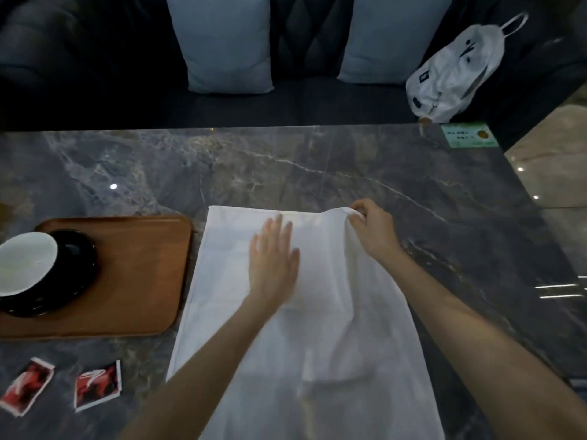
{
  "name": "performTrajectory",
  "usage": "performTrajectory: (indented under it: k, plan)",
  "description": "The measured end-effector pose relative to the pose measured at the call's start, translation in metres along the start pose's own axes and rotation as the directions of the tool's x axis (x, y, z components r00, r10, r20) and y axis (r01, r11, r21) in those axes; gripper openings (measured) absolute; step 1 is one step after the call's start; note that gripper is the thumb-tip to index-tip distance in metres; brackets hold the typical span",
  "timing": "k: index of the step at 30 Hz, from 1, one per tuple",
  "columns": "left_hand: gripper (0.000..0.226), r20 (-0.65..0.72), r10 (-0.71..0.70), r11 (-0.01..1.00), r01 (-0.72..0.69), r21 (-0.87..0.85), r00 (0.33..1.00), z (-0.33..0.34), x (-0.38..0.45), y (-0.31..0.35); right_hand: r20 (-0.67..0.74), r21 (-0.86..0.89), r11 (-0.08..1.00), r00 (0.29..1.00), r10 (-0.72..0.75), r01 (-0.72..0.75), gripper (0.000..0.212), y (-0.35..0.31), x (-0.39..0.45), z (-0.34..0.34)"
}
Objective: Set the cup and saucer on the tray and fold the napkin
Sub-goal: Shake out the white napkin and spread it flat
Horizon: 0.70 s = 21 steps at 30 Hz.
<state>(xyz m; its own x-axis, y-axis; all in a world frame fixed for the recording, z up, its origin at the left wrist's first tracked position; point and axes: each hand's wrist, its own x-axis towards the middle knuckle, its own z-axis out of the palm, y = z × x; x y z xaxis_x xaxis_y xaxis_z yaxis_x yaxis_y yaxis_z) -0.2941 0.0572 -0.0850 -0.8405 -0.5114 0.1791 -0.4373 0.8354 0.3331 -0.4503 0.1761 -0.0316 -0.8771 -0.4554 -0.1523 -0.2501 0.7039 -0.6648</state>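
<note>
A white napkin [241, 328] lies spread on the dark marble table [444, 249], running from mid-table to the near edge. My left hand [273, 258] rests flat on its upper middle, fingers apart. My right hand [371, 227] pinches the napkin's far right corner, lifted slightly off the table. At the left, a brown wooden tray [139, 274] carries a black saucer [79, 281] with a cup [25, 262], white inside, sitting on it.
Two red-and-white packets [98, 385] lie near the front left edge. A green card [468, 134] sits at the table's far right corner. Behind the table is a dark sofa with two pale cushions [222, 39] and a white bag [454, 71].
</note>
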Motion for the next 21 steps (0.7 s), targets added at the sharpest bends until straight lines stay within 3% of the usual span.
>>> performTrajectory:
  k: [3, 5, 9, 11, 14, 16, 21]
  plan:
    - [0.058, 0.201, 0.111, 0.993, -0.099, -0.069, 0.973, 0.027, -0.035, 0.027, 0.015, 0.016, 1.0, 1.0, -0.011, 0.011, 0.021, 0.003, 0.004, 0.003]
    - [0.061, 0.294, 0.076, 0.995, -0.055, -0.08, 0.953, 0.038, -0.047, 0.034, 0.029, 0.014, 1.0, 1.0, -0.005, 0.005, 0.025, 0.006, 0.004, 0.003]
    - [0.056, 0.32, -0.006, 0.999, -0.01, 0.048, 0.948, 0.043, -0.05, 0.036, 0.134, -0.313, 0.948, 0.991, -0.006, 0.049, 0.049, 0.019, 0.003, -0.001]
    - [0.056, 0.29, -0.046, 0.997, 0.028, 0.067, 0.956, 0.045, -0.048, 0.036, 0.111, -0.408, 0.912, 0.994, 0.0, 0.046, 0.044, 0.029, 0.005, -0.004]
    - [0.056, 0.273, -0.086, 0.994, 0.066, 0.084, 0.958, 0.046, -0.046, 0.038, -0.074, -0.357, 0.933, 0.997, 0.012, -0.038, 0.026, 0.036, 0.015, -0.011]
    - [0.056, 0.277, -0.084, 0.994, 0.061, 0.09, 0.957, 0.048, -0.046, 0.037, -0.17, -0.329, 0.94, 0.985, 0.032, -0.087, 0.025, 0.038, 0.028, -0.018]
    - [0.056, 0.263, -0.076, 0.993, 0.049, 0.106, 0.962, 0.051, -0.046, 0.036, -0.182, -0.371, 0.919, 0.981, 0.068, -0.133, 0.025, 0.045, 0.044, -0.02]
